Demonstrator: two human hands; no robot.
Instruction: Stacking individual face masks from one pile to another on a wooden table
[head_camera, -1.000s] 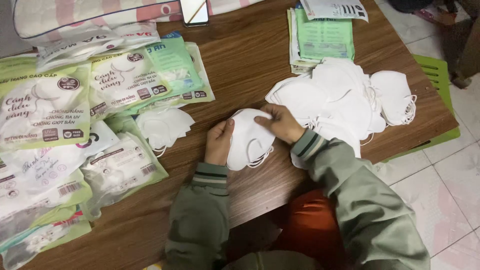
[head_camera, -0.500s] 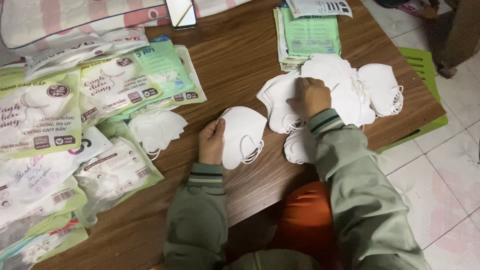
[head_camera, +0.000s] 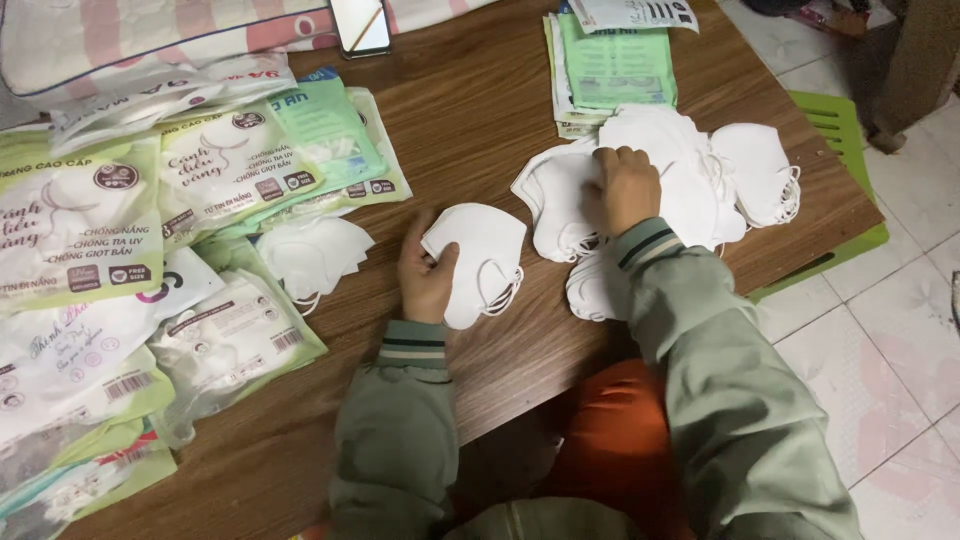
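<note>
Since the frame half a second back, our right hand (head_camera: 627, 187) has settled flatter on the heap of loose masks (head_camera: 690, 165), while our left hand (head_camera: 425, 272) has kept its hold on the single white mask (head_camera: 478, 258) with hardly a shift. From the head camera, the only view we have, the left thumb lies across the folded mask's near edge with the fingers under it, a narrow pinch that lifts it just off the wooden table (head_camera: 480, 110), its ear loops dangling at about four o'clock of the hand. Our right hand rests palm-down at two o'clock of that mask, fingers curled into the heap; we cannot tell whether it grips one mask or merely presses on the pile, though the posture looks like steadying or picking one off the top. At nine o'clock of the left hand lie a small stack of bare masks (head_camera: 312, 255) and, beyond it, overlapping green-and-white packets (head_camera: 225, 165), laid out as if sorted by kind. Flat green sleeves (head_camera: 615, 65) sit at twelve o'clock of the heap, and a phone (head_camera: 361, 25) lies at the table's far edge.
</note>
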